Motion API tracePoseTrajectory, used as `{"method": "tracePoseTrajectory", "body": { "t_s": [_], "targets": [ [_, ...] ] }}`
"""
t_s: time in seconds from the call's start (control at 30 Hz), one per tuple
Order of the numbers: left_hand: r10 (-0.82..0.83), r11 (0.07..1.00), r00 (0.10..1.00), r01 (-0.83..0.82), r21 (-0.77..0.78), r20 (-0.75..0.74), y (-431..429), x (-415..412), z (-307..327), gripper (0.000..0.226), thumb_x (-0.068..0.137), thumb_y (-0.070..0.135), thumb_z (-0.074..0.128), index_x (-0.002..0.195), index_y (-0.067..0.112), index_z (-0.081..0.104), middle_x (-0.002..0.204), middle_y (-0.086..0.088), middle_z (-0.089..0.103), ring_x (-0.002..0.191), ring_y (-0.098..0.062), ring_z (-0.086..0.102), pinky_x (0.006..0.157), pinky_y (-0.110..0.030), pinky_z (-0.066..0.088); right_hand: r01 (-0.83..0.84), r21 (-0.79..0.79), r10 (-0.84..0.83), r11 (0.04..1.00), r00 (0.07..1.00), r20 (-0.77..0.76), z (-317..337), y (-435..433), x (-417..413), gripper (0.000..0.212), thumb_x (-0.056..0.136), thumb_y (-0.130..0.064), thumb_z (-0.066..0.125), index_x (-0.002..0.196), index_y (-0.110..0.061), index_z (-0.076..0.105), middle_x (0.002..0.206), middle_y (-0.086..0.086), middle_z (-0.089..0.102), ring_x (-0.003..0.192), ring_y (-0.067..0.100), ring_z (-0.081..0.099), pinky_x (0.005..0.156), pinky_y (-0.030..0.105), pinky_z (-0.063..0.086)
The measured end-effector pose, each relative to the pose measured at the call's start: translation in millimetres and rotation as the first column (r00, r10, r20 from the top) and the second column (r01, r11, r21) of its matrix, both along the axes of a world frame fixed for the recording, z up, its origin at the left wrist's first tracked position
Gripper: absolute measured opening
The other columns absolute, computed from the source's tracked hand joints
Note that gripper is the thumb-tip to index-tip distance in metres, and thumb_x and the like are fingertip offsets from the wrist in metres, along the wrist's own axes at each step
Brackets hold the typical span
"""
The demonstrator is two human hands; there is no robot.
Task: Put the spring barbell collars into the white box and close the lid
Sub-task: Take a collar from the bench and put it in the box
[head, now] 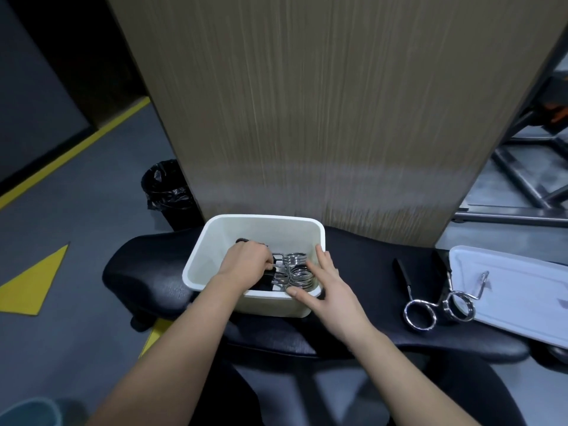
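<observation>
Collars (295, 270) piled inside white box (215, 241) on black bench (353, 262); my left hand (246, 259) down in it, fingers curled on their handles. Right hand (325, 284) spread loose on box's near rim. Two more collars (436, 305) beside lid (516, 296), right.

Illumination is dim and even, apparently from overhead; shadows are soft. The wood-grain panel (322, 118) shows vertical smearing, and a pale sheen crosses its lower part. Wide-angle distortion bends lines at the frame edges, and the corners are darker and soft.
</observation>
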State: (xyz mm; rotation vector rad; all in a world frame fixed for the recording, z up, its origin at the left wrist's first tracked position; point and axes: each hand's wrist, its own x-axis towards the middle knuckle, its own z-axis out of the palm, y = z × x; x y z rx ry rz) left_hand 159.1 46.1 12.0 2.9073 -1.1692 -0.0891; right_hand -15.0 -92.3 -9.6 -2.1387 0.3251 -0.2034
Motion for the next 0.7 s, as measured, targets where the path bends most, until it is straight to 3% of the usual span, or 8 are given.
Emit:
{"method": "tracePoseTrajectory", "body": {
  "t_s": [0.13,0.2,0.3,0.43,0.53,0.63,0.7],
  "targets": [
    [0.100,0.978,0.960,-0.143,-0.152,-0.261,7,11,-15,0.009,0.088,0.028,0.072,0.093,0.028,0.080,0.098,0.009,0.075,0.093,-0.015,0.066,0.082,-0.032,0.051,-0.002,0.018,0.002,1.000,1.000,0.022,-4,2,1,0.093,0.079,-0.069,0.061,0.155,-0.033,0.023,0.161,-0.027,-0.003,0.146,-0.011,-0.010,0.119,0.021,0.002],
    [0.108,0.945,0.915,-0.216,-0.244,-0.389,12,12,-17,0.009,0.090,0.022,0.071,0.091,0.023,0.080,0.093,0.009,0.074,0.087,-0.010,0.063,0.076,-0.025,0.045,-0.004,0.031,0.003,1.000,0.999,0.034,-6,3,1,0.094,0.080,-0.067,0.062,0.156,-0.033,0.018,0.161,-0.027,-0.004,0.146,-0.011,-0.010,0.119,0.021,0.000],
    [0.125,0.930,0.863,-0.274,-0.245,-0.489,14,9,-18,0.017,0.097,0.015,0.058,0.089,0.022,0.071,0.092,0.008,0.069,0.087,-0.011,0.059,0.068,-0.020,0.038,-0.001,0.026,-0.001,1.000,0.998,0.058,-10,4,1,0.094,0.081,-0.064,0.063,0.156,-0.030,0.017,0.162,-0.026,-0.004,0.146,-0.010,-0.010,0.120,0.023,-0.002],
    [0.176,0.940,0.887,-0.280,-0.195,-0.427,9,10,-26,0.019,0.099,0.009,0.050,0.108,0.015,0.065,0.115,-0.004,0.068,0.106,-0.022,0.061,0.087,-0.028,0.045,-0.003,0.044,0.001,0.999,0.998,0.057,-11,3,1,0.096,0.079,-0.067,0.061,0.156,-0.029,0.018,0.161,-0.027,-0.003,0.146,-0.010,-0.010,0.119,0.023,-0.003],
    [0.224,0.935,0.923,-0.294,-0.199,-0.311,6,6,-22,0.025,0.099,0.015,0.047,0.120,0.015,0.060,0.120,-0.005,0.067,0.107,-0.025,0.060,0.089,-0.035,0.048,-0.012,0.047,0.009,0.999,0.998,0.062,-10,3,1,0.096,0.079,-0.067,0.060,0.156,-0.029,0.017,0.162,-0.026,-0.004,0.146,-0.009,-0.010,0.119,0.023,-0.004],
    [0.231,0.891,0.970,-0.242,-0.383,-0.075,7,-6,-7,0.025,0.099,0.021,0.046,0.120,0.022,0.059,0.116,0.001,0.068,0.100,-0.026,0.064,0.081,-0.041,0.053,-0.017,0.039,0.015,0.999,0.999,0.052,-9,4,2,0.101,0.076,-0.074,0.055,0.157,-0.027,0.015,0.162,-0.024,-0.006,0.147,-0.008,-0.013,0.120,0.026,-0.005],
    [0.207,0.839,0.978,-0.177,-0.515,0.001,9,-17,1,0.026,0.099,0.021,0.045,0.121,0.023,0.059,0.113,0.002,0.069,0.094,-0.027,0.066,0.078,-0.042,0.054,-0.024,0.042,0.023,0.999,0.999,0.035,-7,3,2,0.102,0.077,-0.075,0.054,0.157,-0.027,0.013,0.162,-0.025,-0.007,0.146,-0.007,-0.014,0.122,0.029,-0.005]
  ]
}}
